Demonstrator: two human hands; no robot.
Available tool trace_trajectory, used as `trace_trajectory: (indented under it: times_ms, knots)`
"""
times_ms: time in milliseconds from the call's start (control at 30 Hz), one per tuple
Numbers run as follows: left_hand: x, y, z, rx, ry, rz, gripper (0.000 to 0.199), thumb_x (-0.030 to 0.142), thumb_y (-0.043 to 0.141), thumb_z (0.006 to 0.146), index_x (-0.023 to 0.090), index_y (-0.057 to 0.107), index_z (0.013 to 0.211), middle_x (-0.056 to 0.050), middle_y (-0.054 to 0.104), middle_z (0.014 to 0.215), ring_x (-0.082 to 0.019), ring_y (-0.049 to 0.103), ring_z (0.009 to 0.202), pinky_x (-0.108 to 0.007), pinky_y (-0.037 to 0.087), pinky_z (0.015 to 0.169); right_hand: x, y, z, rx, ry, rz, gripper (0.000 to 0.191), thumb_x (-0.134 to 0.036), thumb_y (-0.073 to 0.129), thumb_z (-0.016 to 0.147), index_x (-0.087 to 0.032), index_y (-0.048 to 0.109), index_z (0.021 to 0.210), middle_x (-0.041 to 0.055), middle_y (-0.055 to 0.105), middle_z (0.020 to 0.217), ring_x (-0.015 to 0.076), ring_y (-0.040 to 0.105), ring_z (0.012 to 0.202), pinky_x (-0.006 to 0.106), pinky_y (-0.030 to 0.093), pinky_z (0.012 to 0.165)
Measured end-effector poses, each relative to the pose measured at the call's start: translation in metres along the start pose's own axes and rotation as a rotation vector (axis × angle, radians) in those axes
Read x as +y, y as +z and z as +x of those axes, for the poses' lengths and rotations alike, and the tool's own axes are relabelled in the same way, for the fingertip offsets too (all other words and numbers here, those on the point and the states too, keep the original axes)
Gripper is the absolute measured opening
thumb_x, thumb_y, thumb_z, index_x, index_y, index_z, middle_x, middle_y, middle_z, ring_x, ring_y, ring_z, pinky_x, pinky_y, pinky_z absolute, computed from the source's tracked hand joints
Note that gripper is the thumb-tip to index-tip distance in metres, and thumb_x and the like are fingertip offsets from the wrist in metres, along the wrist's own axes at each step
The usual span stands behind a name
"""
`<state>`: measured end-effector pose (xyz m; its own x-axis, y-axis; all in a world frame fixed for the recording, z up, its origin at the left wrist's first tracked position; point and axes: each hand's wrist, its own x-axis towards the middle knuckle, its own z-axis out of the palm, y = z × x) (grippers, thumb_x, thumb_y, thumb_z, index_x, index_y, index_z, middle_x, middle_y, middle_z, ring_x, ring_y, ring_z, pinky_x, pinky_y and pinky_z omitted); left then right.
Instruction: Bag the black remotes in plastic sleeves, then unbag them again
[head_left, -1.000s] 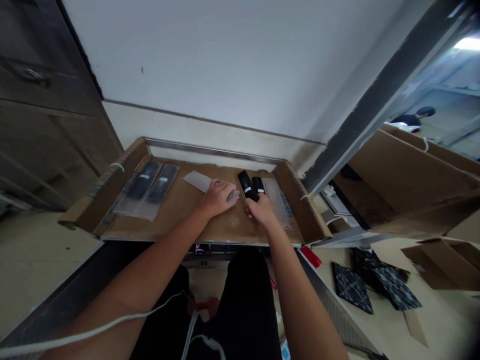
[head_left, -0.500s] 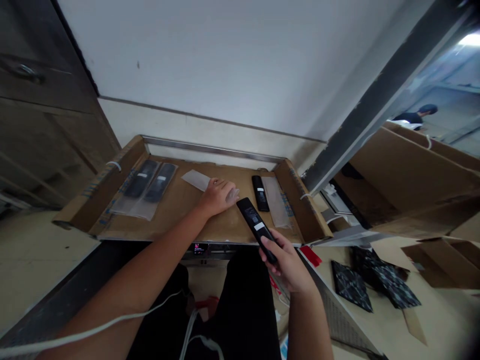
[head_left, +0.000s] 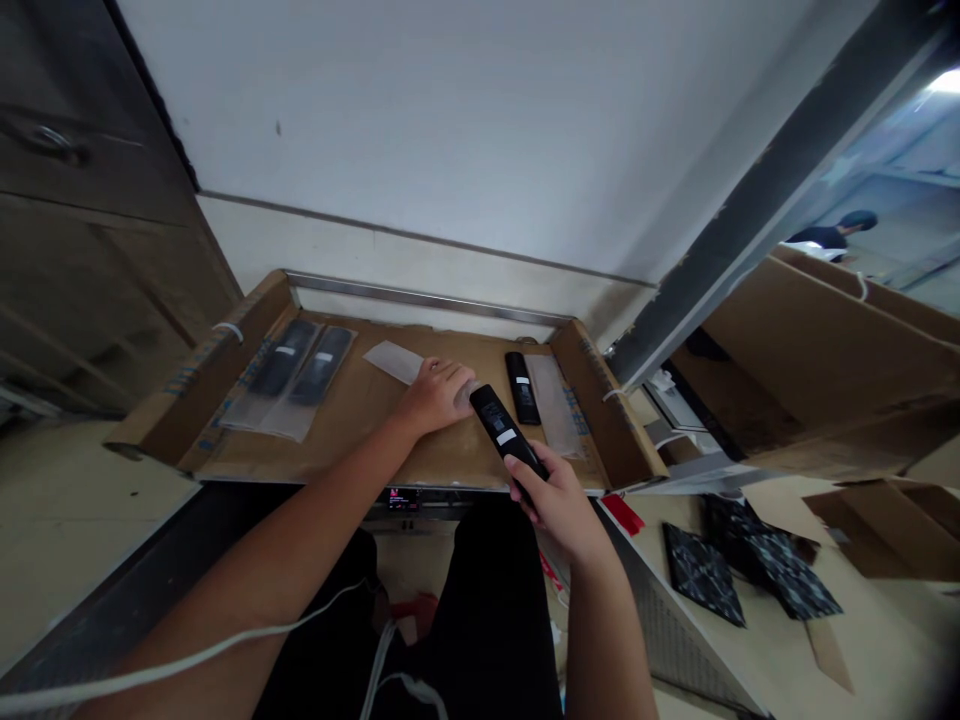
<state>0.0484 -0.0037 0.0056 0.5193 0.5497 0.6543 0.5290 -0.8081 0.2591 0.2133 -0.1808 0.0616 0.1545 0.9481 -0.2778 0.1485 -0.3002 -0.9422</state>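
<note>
In my right hand (head_left: pixel 551 490) is a black remote control (head_left: pixel 499 425) with a white label, tilted toward upper left. My left hand (head_left: pixel 439 395) grips a translucent plastic sleeve (head_left: pixel 391 362), whose right end lies at the tip of the remote. Another black remote (head_left: pixel 522 388) lies to the right on the cardboard tray (head_left: pixel 367 440), beside a flat translucent sleeve (head_left: pixel 555 405). At the tray's left, two remotes (head_left: pixel 281 360) lie side by side inside translucent sleeves.
Raised cardboard walls edge the tray on its left and right (head_left: pixel 619 410). A large cardboard box (head_left: pixel 840 370) stands at the right. Black patterned packets (head_left: pixel 780 570) lie low at the right, near a red object (head_left: pixel 624 514). A person (head_left: pixel 832 235) is in the background. A white cable (head_left: pixel 187 660) crosses my left arm.
My right hand has moved up and left, bringing the remote's tip to the end of the sleeve. My left hand stays almost in place.
</note>
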Motion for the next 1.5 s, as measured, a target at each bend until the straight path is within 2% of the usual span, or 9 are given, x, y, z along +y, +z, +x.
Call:
trace_trajectory:
  times_ms: [133, 367, 567, 733, 933, 1000, 1100, 1267, 1500]
  knots:
    - [0.0, 0.0, 0.0, -0.017, -0.004, -0.004, 0.016, 0.032, 0.064, 0.084, 0.022, 0.057, 0.095, -0.004, 0.07, 0.095, -0.024, 0.061, 0.093, -0.042, 0.036, 0.09, -0.001, 0.001, 0.001, 0.017, -0.013, -0.039, 0.039, -0.053, 0.067, 0.081, -0.021, 0.057, 0.099, -0.0066, 0.052, 0.054, 0.0069, 0.037, 0.036, 0.018, 0.024, 0.034]
    - [0.0, -0.002, 0.0, -0.048, 0.012, -0.018, 0.011, 0.026, 0.061, 0.086, 0.022, 0.058, 0.095, -0.005, 0.069, 0.095, -0.024, 0.06, 0.094, -0.041, 0.037, 0.089, -0.008, -0.003, -0.001, -0.073, 0.061, 0.051, 0.039, -0.054, 0.068, 0.081, -0.02, 0.056, 0.096, -0.0065, 0.053, 0.053, 0.0047, 0.033, 0.033, 0.015, 0.018, 0.031]
    - [-0.002, -0.004, 0.0, -0.063, 0.071, -0.031, 0.013, 0.026, 0.061, 0.086, 0.021, 0.057, 0.097, -0.006, 0.068, 0.097, -0.025, 0.059, 0.095, -0.041, 0.039, 0.091, -0.012, -0.012, 0.019, -0.15, 0.121, 0.142, 0.042, -0.054, 0.07, 0.079, -0.019, 0.057, 0.1, -0.006, 0.054, 0.051, 0.0037, 0.031, 0.031, 0.014, 0.016, 0.03]
    - [-0.001, -0.006, 0.001, -0.124, 0.081, -0.05, 0.016, 0.027, 0.059, 0.086, 0.022, 0.058, 0.1, -0.007, 0.067, 0.1, -0.026, 0.059, 0.098, -0.043, 0.04, 0.094, -0.011, -0.007, 0.036, -0.196, 0.154, 0.218, 0.042, -0.052, 0.072, 0.077, -0.02, 0.056, 0.099, -0.0065, 0.054, 0.052, 0.0034, 0.031, 0.031, 0.014, 0.014, 0.03]
    - [0.016, -0.017, -0.011, -0.066, 0.14, -0.2, 0.057, 0.019, 0.062, 0.068, 0.021, 0.05, 0.124, -0.012, 0.058, 0.131, -0.031, 0.052, 0.122, -0.048, 0.037, 0.105, -0.003, 0.004, 0.046, -0.211, 0.109, 0.271, 0.041, -0.052, 0.07, 0.078, -0.02, 0.054, 0.097, -0.0064, 0.056, 0.055, 0.0029, 0.031, 0.032, 0.015, 0.016, 0.031]
    - [0.019, -0.018, -0.015, 0.026, 0.039, -0.198, 0.053, 0.017, 0.059, 0.071, 0.02, 0.049, 0.123, -0.013, 0.059, 0.126, -0.03, 0.053, 0.117, -0.049, 0.039, 0.103, 0.002, 0.006, 0.049, -0.202, 0.093, 0.257, 0.041, -0.053, 0.07, 0.078, -0.02, 0.054, 0.097, -0.0066, 0.056, 0.055, 0.0032, 0.032, 0.033, 0.015, 0.016, 0.032]
    - [0.019, -0.014, -0.018, 0.126, -0.154, -0.132, 0.025, 0.023, 0.058, 0.081, 0.02, 0.054, 0.105, -0.01, 0.062, 0.103, -0.027, 0.057, 0.101, -0.045, 0.045, 0.092, 0.008, 0.01, 0.052, -0.173, 0.069, 0.207, 0.042, -0.053, 0.069, 0.077, -0.02, 0.055, 0.099, -0.0062, 0.057, 0.056, 0.0045, 0.035, 0.033, 0.015, 0.017, 0.031]
    - [0.014, -0.002, -0.019, 0.053, -0.171, -0.096, 0.004, 0.023, 0.053, 0.089, 0.02, 0.054, 0.086, -0.006, 0.059, 0.087, -0.022, 0.056, 0.087, -0.038, 0.047, 0.081, 0.01, 0.017, 0.055, -0.149, 0.073, 0.101, 0.042, -0.051, 0.068, 0.076, -0.02, 0.058, 0.103, -0.0071, 0.056, 0.053, 0.0048, 0.035, 0.033, 0.015, 0.018, 0.031]
    - [0.014, -0.001, -0.023, 0.026, -0.23, -0.098, 0.01, 0.013, 0.048, 0.088, 0.02, 0.053, 0.081, -0.005, 0.058, 0.083, -0.02, 0.056, 0.079, -0.035, 0.049, 0.074, 0.008, 0.021, 0.056, -0.15, 0.078, 0.033, 0.037, -0.049, 0.067, 0.076, -0.02, 0.057, 0.097, -0.0075, 0.056, 0.053, 0.0046, 0.034, 0.032, 0.015, 0.018, 0.031]
